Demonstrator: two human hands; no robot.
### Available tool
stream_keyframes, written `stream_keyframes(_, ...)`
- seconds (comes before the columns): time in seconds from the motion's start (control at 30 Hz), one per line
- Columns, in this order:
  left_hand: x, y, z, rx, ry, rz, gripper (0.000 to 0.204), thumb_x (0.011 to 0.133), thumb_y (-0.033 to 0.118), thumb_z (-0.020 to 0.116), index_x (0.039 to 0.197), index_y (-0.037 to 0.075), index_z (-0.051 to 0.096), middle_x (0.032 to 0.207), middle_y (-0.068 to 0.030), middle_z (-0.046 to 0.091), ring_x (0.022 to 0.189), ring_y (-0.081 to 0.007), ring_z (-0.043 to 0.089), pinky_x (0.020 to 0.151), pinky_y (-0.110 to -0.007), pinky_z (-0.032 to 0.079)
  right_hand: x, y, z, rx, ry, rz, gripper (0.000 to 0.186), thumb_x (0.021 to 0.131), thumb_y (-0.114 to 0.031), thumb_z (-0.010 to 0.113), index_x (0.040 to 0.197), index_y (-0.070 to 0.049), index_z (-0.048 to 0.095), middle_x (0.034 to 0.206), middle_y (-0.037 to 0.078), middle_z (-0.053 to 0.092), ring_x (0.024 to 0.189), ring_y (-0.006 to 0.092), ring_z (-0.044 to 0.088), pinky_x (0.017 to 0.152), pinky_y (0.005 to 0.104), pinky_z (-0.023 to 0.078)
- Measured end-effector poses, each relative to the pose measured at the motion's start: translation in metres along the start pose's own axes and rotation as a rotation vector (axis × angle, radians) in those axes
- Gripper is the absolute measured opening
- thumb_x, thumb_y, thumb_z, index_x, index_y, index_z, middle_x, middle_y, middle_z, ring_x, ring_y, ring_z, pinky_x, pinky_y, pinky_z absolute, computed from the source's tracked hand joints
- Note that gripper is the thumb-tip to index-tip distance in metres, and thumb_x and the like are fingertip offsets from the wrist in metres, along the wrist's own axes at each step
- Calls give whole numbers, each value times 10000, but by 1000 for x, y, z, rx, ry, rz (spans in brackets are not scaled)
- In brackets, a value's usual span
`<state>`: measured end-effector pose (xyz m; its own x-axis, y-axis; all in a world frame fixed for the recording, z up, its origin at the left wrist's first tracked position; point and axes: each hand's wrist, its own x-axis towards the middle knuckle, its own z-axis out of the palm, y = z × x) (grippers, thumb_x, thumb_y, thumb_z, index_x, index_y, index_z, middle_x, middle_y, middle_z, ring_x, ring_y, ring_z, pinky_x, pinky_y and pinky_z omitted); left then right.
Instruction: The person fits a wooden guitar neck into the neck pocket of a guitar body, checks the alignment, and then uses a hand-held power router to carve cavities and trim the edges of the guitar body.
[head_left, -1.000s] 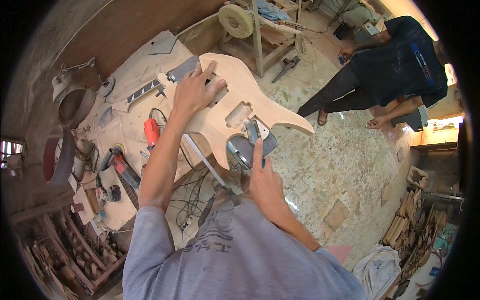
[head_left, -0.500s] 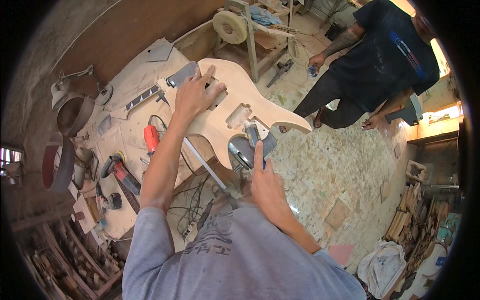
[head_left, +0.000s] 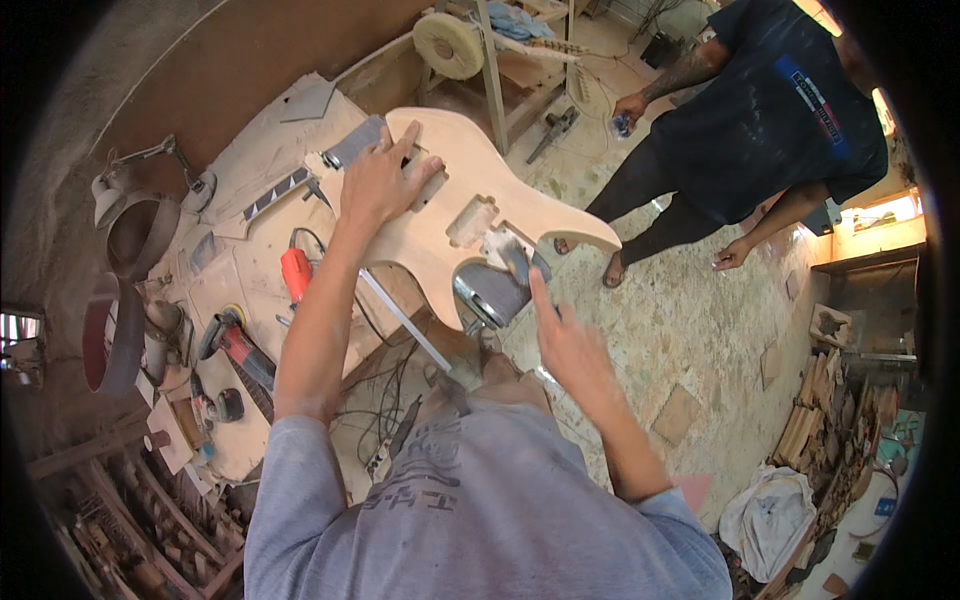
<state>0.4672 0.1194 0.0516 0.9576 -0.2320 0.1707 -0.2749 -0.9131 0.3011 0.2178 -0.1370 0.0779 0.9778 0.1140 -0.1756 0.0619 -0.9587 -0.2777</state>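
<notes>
A pale unfinished wooden electric-guitar body (head_left: 440,245), with pockets cut in its face, lies in front of me over a machine with a dark roller-like end (head_left: 494,293). My left hand (head_left: 382,185) rests on its upper left part, fingers spread and open. My right hand (head_left: 575,355) is closed, index finger stretched forward, around a small brush (head_left: 518,262). Motion smears this brush; its pale end is over the neck pocket, and my fingers hide its handle.
Left stands a workbench (head_left: 225,275) with a red power tool (head_left: 296,272), a polisher (head_left: 240,345) and sanding belts (head_left: 112,335). A person in dark clothes (head_left: 770,130) stands at far right. Wood scraps (head_left: 825,420) and a white sack (head_left: 768,520) lie at right.
My right hand has moved right and a little down, with the brush now blurred. My left hand stays on the guitar body. The other person's legs and lower hand have shifted.
</notes>
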Motion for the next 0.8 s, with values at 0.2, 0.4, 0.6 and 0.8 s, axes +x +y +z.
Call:
stream_keyframes(0.2,1,4,-6,0,-10,-26,788,961,716,563,1604,266,491,1602,-284,463,1388,-458,557,1135,-488,471,-9,43,-15,-41,-70,-105,792,977,-96,575,1691,-206,253,1042,237,667,776,473,703,695,553,585)
stream_keyframes(0.4,-3,5,-4,-1,-29,-31,794,957,722,565,1605,271,488,1609,-282,453,1418,-447,533,1143,-491,467,19,63,-35,-2,-142,-222,791,975,-90,580,1685,-263,276,1066,240,678,774,451,718,703,532,594)
stream_keyframes(0.6,2,7,-1,-6,-26,-45,790,950,738,568,1600,295,494,1616,-271,449,1436,-448,513,1148,-503,460,41,70,-34,-27,-104,-317,801,970,-84,584,1688,-252,272,1012,217,664,716,436,701,700,539,592)
stream_keyframes(0.8,0,5,-4,6,-33,-74,787,943,740,578,1595,307,502,1620,-261,451,1444,-449,505,1142,-506,464,40,82,-51,-61,-224,-371,816,966,-85,591,1695,-239,259,1030,217,663,726,428,717,652,530,593)
